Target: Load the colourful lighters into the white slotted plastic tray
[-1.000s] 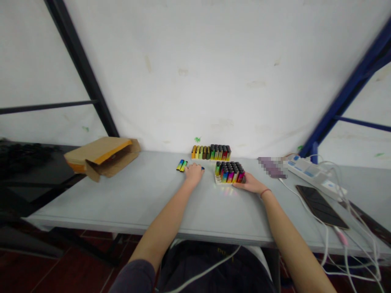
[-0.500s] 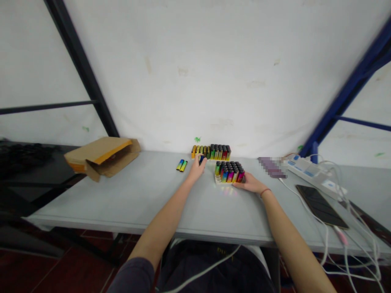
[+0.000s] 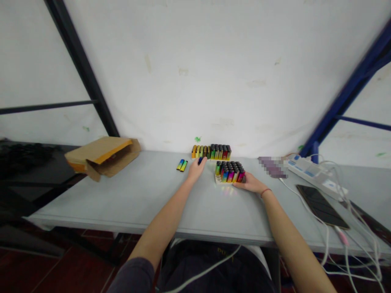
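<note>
My left hand (image 3: 196,167) is closed around a dark blue lighter (image 3: 200,160), only the top of which shows. To its right, a white tray (image 3: 218,179) holds upright rows of colourful black-topped lighters (image 3: 231,174), with bare slots at its left side. My right hand (image 3: 249,182) grips the right front corner of this tray, fingers partly hidden behind it. Two yellow-green and blue lighters (image 3: 182,165) lie flat on the table left of my left hand. Behind, against the wall, stand a block of yellow lighters (image 3: 200,151) and a block of multicoloured lighters (image 3: 220,152).
An opened cardboard box (image 3: 102,156) lies at the left on the grey table (image 3: 122,207). On the right are a phone (image 3: 321,205), a blurred purple item (image 3: 273,167), a white power strip (image 3: 317,177) and loose white cables (image 3: 325,238). The wall (image 3: 214,73) rises behind.
My left hand has turned and dropped slightly with the lighter, its fingers now lower and less raised. My right hand and the tray have stayed in place.
</note>
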### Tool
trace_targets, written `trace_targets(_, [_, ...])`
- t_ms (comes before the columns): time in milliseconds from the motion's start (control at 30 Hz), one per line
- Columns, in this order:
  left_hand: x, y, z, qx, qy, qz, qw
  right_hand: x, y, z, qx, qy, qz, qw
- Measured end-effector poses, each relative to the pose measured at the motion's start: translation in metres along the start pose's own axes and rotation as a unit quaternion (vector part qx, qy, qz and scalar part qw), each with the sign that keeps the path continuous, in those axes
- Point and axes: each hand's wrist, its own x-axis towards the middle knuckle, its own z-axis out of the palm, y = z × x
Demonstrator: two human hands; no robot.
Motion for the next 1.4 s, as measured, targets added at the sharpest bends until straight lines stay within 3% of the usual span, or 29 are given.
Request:
trace_targets(300, [-0.002,0.006,-0.005,0.103,-0.01,0.026,0.994,0.0,-0.001,0.0,-0.008,0.003,0.0,1.0])
trace_targets(567, [0.007,0.0,-0.002,0.047,0.049,0.045,0.997,0.0,-0.001,-0.001,-0.008,-0.008,0.006,1.0])
trace_targets(833, [-0.001,-0.002,0.0,0.069,0.038,0.07,0.994,0.0,-0.001,-0.001,-0.008,-0.014,0.008,1.0])
trace_targets(1400, [0.001,-0.004,0.001,0.039,0.046,0.048,0.997,0.0,-0.002,-0.001,-0.002,-0.004,0.007,1.0])
